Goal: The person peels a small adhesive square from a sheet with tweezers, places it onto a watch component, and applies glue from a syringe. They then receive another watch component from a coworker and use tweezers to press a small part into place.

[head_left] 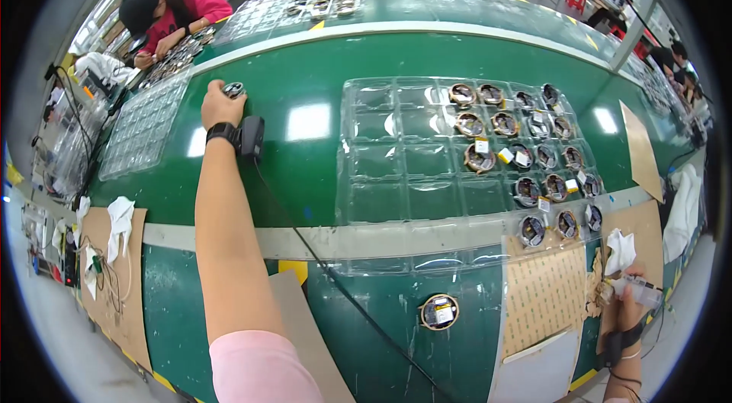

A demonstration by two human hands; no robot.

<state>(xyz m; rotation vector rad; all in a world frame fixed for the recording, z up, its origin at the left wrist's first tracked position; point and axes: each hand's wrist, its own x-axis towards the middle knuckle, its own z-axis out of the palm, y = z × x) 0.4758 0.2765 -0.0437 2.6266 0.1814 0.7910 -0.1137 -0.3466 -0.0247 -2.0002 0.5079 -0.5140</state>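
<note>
Stretched far forward over the green bench, my left hand is closed around a small round watch case, dark with a silvery rim. At the lower right, my right hand grips a small translucent squeeze bottle, its tip pointing left toward a crumpled white cloth. Between the hands lies a clear plastic tray, its right-hand pockets holding several open watch cases with their insides showing. One more gold-rimmed watch case lies on the green surface nearest me.
A sheet of adhesive pieces lies at the lower right. Another clear tray sits left of my left hand. A black cable runs from the wrist device. Across the bench a co-worker in pink bends over several parts.
</note>
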